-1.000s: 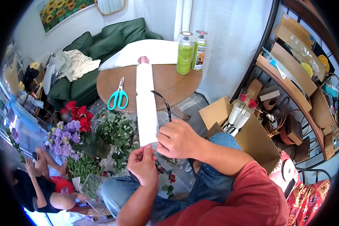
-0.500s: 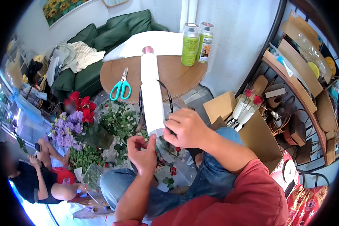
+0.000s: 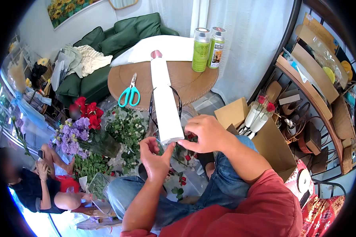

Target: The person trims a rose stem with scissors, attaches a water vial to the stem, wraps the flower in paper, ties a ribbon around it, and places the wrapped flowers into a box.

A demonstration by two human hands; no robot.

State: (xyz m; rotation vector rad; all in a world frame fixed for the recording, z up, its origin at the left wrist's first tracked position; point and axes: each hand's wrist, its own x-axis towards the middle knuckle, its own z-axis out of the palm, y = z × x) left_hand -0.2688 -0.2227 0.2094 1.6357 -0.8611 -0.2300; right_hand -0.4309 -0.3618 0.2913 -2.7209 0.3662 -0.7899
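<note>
A long white paper wrap [image 3: 167, 114] lies over the near table edge, tied round its middle with a black ribbon [image 3: 180, 103]. A pinkish-red tip, apparently a flower [image 3: 156, 54], shows at its far end. At the near end, the thumb of my left hand [image 3: 156, 160] touches the lower edge, with the fingers bent and apart from the thumb. My right hand [image 3: 205, 133] is at the right corner, its thumb on the bottom edge and its fingers curled beside the wrap. Teal-handled scissors [image 3: 129, 94] lie on the round table [image 3: 194, 85] to the left.
Two spray cans [image 3: 201, 51] stand on the table. A cardboard box [image 3: 275, 150] on the right holds wrapped red roses [image 3: 261, 114]. Red and purple flowers [image 3: 71, 136] and cut greenery [image 3: 126, 132] lie to the left. A seated person [image 3: 35, 185] is at the lower left.
The near end of the wrap has shifted right and looks flatter. My right hand has moved slightly right, its thumb now along the bottom edge. My left hand has also moved right.
</note>
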